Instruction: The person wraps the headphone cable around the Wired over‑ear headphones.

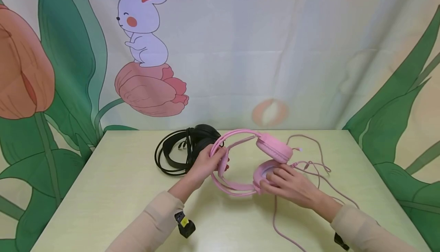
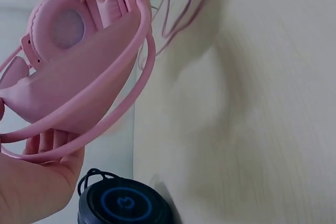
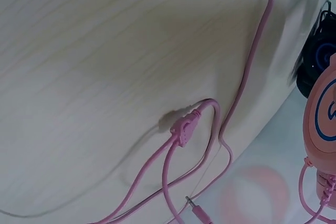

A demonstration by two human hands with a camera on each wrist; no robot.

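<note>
Pink over-ear headphones [image 1: 273,149] are held above the table, their headband to the left and both ear cups to the right. My left hand [image 1: 207,164] grips the middle of the headband, with the fingers behind it in the left wrist view. The near ear cup [image 1: 261,173] is held by my right hand [image 1: 290,185], whose fingers curl over its cushion. An ear cup [image 3: 317,124] with a blue ring shows at the right edge of the right wrist view; the right hand is out of sight there. The pink cable [image 1: 323,177] trails over the table.
Black headphones [image 1: 203,135] with a bundled cable lie on the table [image 1: 113,191] just beyond my left hand. In the right wrist view, the pink cable has a splitter [image 3: 184,129] and a plug [image 3: 199,213]. A printed curtain [image 1: 223,53] hangs behind the table.
</note>
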